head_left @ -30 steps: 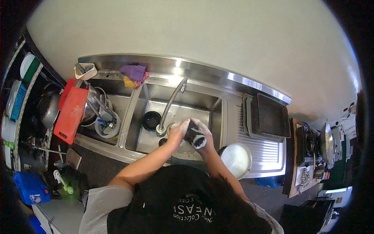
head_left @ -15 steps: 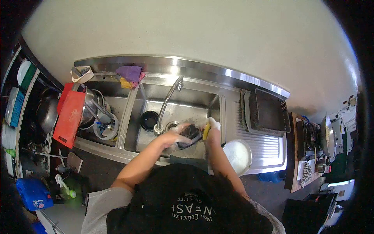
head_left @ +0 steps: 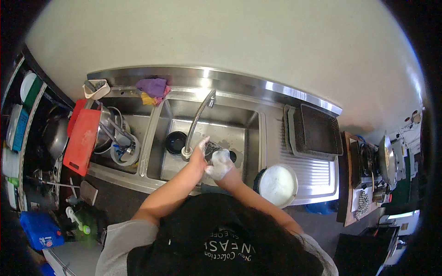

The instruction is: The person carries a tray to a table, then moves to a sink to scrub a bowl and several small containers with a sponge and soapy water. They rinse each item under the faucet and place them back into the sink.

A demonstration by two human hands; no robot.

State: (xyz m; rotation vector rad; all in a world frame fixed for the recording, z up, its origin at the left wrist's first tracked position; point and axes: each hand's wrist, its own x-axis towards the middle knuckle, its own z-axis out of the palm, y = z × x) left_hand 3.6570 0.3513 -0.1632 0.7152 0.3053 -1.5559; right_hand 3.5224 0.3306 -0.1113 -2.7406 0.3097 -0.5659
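Gripping a small dark thing (head_left: 212,148), both closed around it, the soapy left hand (head_left: 198,158) and right hand (head_left: 220,164) meet over the sink (head_left: 239,122) by the tap (head_left: 199,120).

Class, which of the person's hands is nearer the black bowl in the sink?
Left. The left hand sits just right of the black bowl, while the foamy right hand lies further right, past the left hand.

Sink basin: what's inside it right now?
A black bowl, the faucet spout, and the soapy left hand and right hand around a dark item. They hide the sink basin floor beneath them.
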